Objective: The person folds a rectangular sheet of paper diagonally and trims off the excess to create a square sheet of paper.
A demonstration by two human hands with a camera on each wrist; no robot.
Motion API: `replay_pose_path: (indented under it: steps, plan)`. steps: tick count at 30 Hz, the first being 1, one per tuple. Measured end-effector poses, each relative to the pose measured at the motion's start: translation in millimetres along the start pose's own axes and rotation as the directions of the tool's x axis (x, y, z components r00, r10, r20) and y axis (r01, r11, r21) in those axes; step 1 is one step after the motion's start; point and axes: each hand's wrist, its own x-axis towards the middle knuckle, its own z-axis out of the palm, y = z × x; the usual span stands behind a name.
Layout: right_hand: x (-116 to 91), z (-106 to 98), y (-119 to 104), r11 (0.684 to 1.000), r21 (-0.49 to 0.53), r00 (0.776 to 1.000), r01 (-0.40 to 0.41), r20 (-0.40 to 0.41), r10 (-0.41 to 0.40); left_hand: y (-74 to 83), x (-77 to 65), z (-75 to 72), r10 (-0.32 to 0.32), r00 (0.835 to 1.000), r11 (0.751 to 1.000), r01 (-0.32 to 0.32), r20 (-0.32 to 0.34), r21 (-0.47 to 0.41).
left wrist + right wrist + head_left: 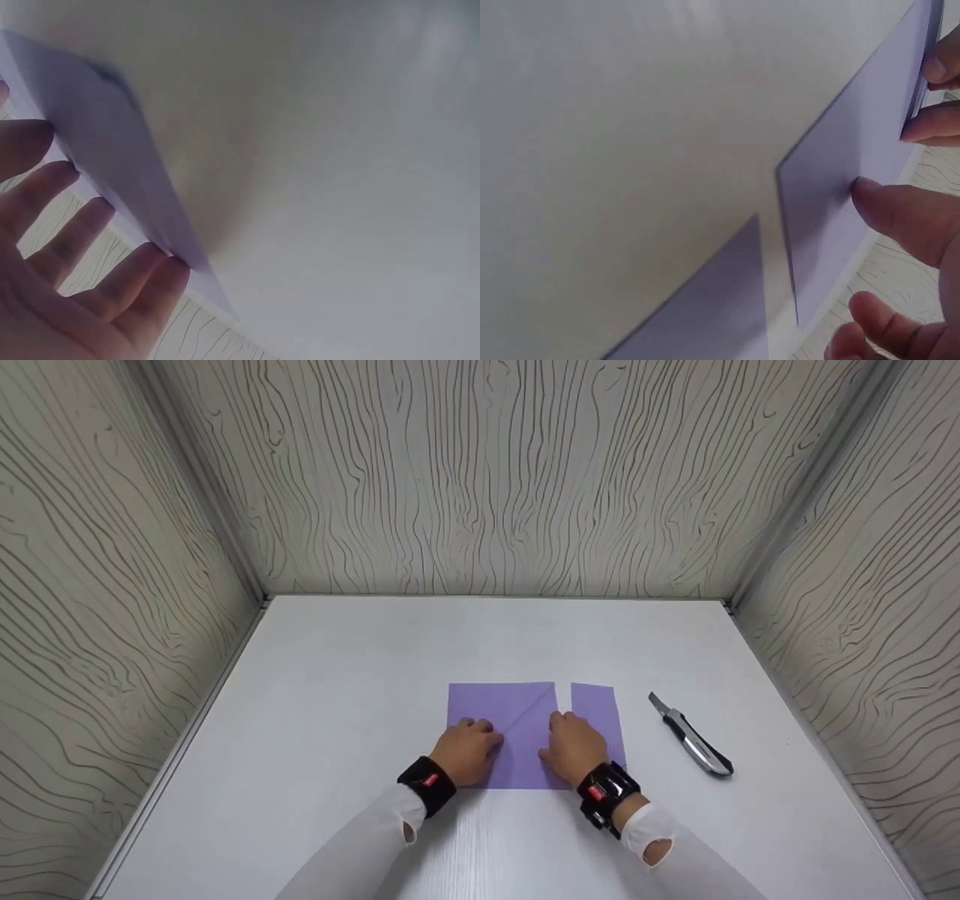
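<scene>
A purple sheet of paper (523,772) with a diagonal line across it lies flat on the table. My left hand (463,751) touches its left part; in the left wrist view the fingertips (174,271) rest on the paper. Near the sheet's right edge is my right hand (576,748), its thumb (877,201) touching the paper in the right wrist view. A narrower purple paper strip (596,703) lies to the right, separated from the sheet by a thin gap at the top. The right hand hides part of the strip and the gap.
A utility knife (697,744) with its blade extended lies right of the strip. All of this is on a white table (345,675), with wood-patterned panels (480,480) at the back and both sides.
</scene>
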Motion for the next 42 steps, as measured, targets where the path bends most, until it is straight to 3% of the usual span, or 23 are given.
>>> replay_pose_path:
  steps: [2,5,9,14,20,24,27,34,42]
  plan:
    - [1,7,-4,0.990,-0.022,0.990,0.138,-0.019,-0.138,0.1,0.0,-0.9,0.002,1.000,1.000,-0.002,0.000,0.014]
    - [2,15,-9,0.954,-0.014,0.954,0.300,0.014,-0.300,-0.1,0.0,-1.5,0.009,1.000,1.000,-0.009,-0.003,0.022]
    - [1,17,-16,0.932,0.030,0.923,0.361,0.132,-0.362,-1.6,0.0,-1.6,0.016,1.000,1.000,-0.016,-0.007,0.019]
    - [3,16,-20,0.943,0.048,0.915,0.329,0.230,-0.331,-4.6,-0.4,0.3,0.015,1.000,1.000,-0.015,0.008,0.015]
    - [9,20,-19,0.942,-0.012,0.915,0.335,0.245,-0.322,-13.5,-4.5,-6.1,0.075,0.994,0.997,-0.072,0.080,-0.035]
    - [12,22,-18,0.955,-0.058,0.934,0.291,0.232,-0.271,-27.1,-11.2,-15.2,0.106,0.978,0.992,-0.092,0.178,-0.089]
    - [15,21,-15,0.969,-0.088,0.955,0.232,0.212,-0.209,-38.1,-19.5,-18.7,0.126,0.969,0.989,-0.107,0.211,-0.101]
    - [25,19,-14,0.981,-0.101,0.969,0.165,0.201,-0.142,-54.1,-42.6,-16.0,0.192,0.964,0.981,-0.187,0.185,-0.042]
    - [36,23,-11,0.982,-0.135,0.977,0.133,0.183,-0.107,-56.6,-57.6,-21.1,0.165,0.956,0.976,-0.194,0.243,0.099]
